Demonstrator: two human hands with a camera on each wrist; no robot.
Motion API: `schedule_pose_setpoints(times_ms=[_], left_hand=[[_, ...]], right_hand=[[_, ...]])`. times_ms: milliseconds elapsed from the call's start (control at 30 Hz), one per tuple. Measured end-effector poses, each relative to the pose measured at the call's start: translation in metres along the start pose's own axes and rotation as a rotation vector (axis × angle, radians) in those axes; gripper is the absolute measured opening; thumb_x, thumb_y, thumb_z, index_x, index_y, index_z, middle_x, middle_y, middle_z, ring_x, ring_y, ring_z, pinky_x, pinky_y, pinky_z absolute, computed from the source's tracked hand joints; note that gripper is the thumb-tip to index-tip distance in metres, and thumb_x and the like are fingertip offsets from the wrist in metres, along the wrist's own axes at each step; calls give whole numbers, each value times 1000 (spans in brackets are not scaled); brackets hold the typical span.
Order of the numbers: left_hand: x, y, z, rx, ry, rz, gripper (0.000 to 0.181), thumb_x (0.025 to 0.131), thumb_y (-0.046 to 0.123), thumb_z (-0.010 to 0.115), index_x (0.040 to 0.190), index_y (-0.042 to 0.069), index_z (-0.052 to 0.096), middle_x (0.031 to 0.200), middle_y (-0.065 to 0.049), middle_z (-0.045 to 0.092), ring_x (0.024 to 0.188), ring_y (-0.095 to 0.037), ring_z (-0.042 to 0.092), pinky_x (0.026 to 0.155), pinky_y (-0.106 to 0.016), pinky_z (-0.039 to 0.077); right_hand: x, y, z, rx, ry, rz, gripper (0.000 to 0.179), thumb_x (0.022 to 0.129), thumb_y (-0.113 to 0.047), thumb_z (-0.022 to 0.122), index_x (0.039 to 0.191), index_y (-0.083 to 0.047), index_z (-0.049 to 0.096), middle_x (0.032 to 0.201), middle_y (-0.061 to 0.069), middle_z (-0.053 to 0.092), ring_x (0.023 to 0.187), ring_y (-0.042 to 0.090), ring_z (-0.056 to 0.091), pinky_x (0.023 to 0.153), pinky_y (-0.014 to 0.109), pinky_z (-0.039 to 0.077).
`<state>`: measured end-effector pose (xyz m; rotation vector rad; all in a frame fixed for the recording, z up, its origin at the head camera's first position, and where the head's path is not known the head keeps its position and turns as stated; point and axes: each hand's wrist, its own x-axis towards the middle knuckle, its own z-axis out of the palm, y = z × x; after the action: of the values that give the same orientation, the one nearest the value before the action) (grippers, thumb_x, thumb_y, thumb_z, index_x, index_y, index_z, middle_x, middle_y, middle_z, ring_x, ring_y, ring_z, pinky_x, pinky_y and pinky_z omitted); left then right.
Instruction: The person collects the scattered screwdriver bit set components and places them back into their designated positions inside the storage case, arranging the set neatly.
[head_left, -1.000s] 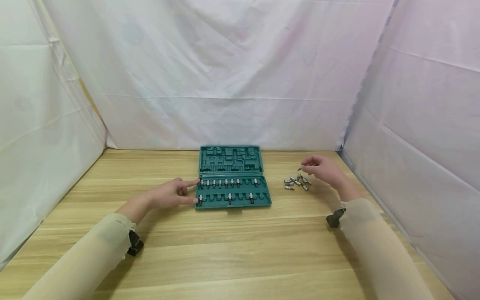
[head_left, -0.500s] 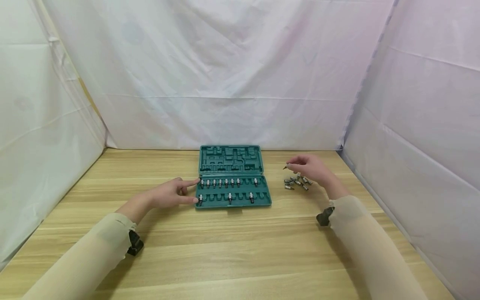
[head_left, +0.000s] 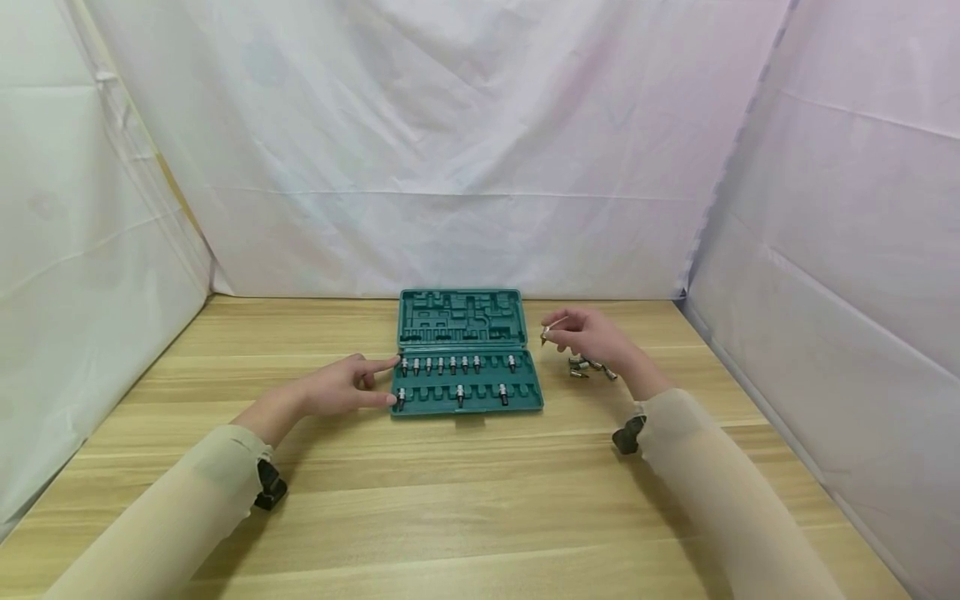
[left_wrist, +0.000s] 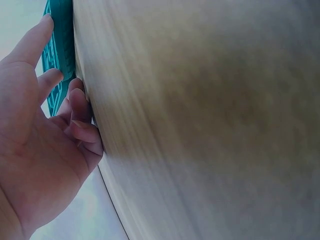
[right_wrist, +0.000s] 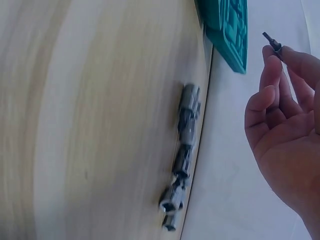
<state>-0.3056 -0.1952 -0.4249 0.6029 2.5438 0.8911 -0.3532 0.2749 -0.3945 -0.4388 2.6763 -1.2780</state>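
Note:
A green plastic case [head_left: 486, 380] lies unfolded on the wooden table, its moulded lid [head_left: 461, 321] at the back. Several bit sockets [head_left: 453, 367] with silver bodies and dark tips sit in its two rows of slots, among vacant slots. My left hand [head_left: 337, 387] touches the case's left edge with extended thumb and index finger; the other fingers are bent below. Between thumb and fingertips, my right hand [head_left: 596, 340] pinches a small bit socket [right_wrist: 273, 42] above the table, right of the case. Its dark tip points away from the fingers.
Several loose bit sockets [head_left: 578, 374] lie in a pile beneath the right hand, partly hidden by it in the head view. White cloth [head_left: 465, 200] hangs behind the table and along both sides.
My right hand has moved left, from over the pile toward the case, carrying the bit socket, which now tilts tip downward. My left hand stays at the case's edge.

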Motion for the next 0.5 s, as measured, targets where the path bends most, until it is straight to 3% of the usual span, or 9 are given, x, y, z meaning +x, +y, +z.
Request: schedule_pose_setpoints(times_ms=[233,500], left_hand=[[0,0,0,10,0,1,89,103,50,77,174,20,34,110,-11,51,94,-24,48,80,-39,44],[1,-2,0,12,1,3,89,102,51,77,174,21,34,110,-11,51,95,-24,48,80,-39,44]], right_hand=[[3,-8,13,-30,-27,-4,41,108,-40,72,142,-17,72,127,7,79,105,29,69,92,53,57],[13,-21,30,-83,-53,-26,34,107,-39,74,134,-17,77,124,4,77,106,27,69,94,55,57]])
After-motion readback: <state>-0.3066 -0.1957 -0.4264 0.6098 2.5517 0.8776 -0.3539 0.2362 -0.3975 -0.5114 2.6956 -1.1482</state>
